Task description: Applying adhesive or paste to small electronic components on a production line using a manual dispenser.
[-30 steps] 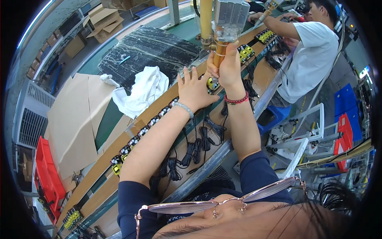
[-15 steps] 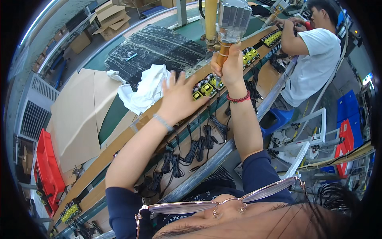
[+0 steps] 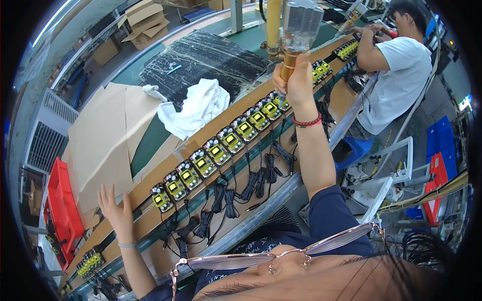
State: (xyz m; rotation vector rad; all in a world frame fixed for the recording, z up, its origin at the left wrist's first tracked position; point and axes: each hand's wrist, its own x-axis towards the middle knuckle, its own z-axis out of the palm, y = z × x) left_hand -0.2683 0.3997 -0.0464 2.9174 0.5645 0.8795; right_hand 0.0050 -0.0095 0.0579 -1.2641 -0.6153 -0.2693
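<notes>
My right hand (image 3: 299,83) is wrapped round the amber barrel of an upright tool (image 3: 302,22) with a boxy, silvery, see-through upper body; I cannot tell its exact kind. The tool's lower tip is over the far part of a row of small circuit boards (image 3: 229,139) with yellow transformers, partly hidden by the hand. These boards stand side by side along a wooden strip, with bundled black cables (image 3: 229,203) hanging off their near side. Past the row's near-left end, my left hand (image 3: 116,214) hovers with fingers spread and nothing in it.
A crumpled white cloth (image 3: 198,108) and cardboard sheets (image 3: 103,145) lie beyond the strip, near a scratched black mat (image 3: 201,62). At left is a red tray (image 3: 65,210); more boards (image 3: 91,262) sit lower left. A co-worker (image 3: 401,65) works at the upper right.
My left hand has swept from the middle of the board row down to its left end, uncovering the boards. The right hand and its tool have shifted slightly right.
</notes>
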